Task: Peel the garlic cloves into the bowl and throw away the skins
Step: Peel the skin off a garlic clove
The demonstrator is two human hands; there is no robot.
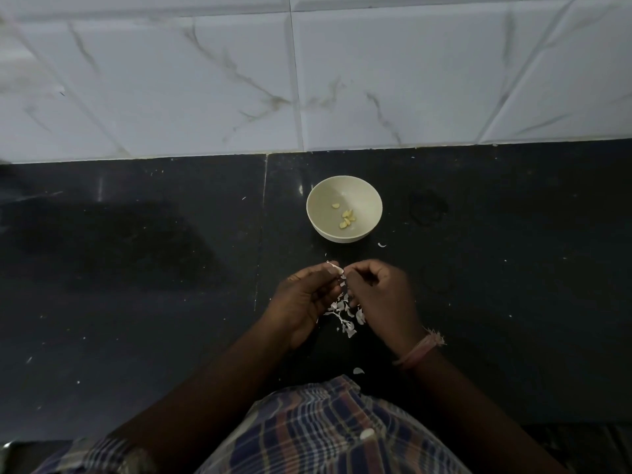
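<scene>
A cream bowl (318, 200) stands on the black counter (136, 268) and holds several peeled yellow garlic cloves (346, 217). Just in front of it, my left hand (304, 299) and my right hand (379, 295) meet fingertip to fingertip above the counter. Between them they pinch a small white garlic clove (335, 267) with its skin partly on. Under my hands lies a loose pile of white garlic skins (345, 314).
A white marble-tiled wall (307, 80) rises behind the counter. Single skin scraps lie right of the bowl (381, 245) and near my checked shirt (358, 371). A faint dark ring mark (427, 206) shows right of the bowl. The counter's front edge runs below my arms.
</scene>
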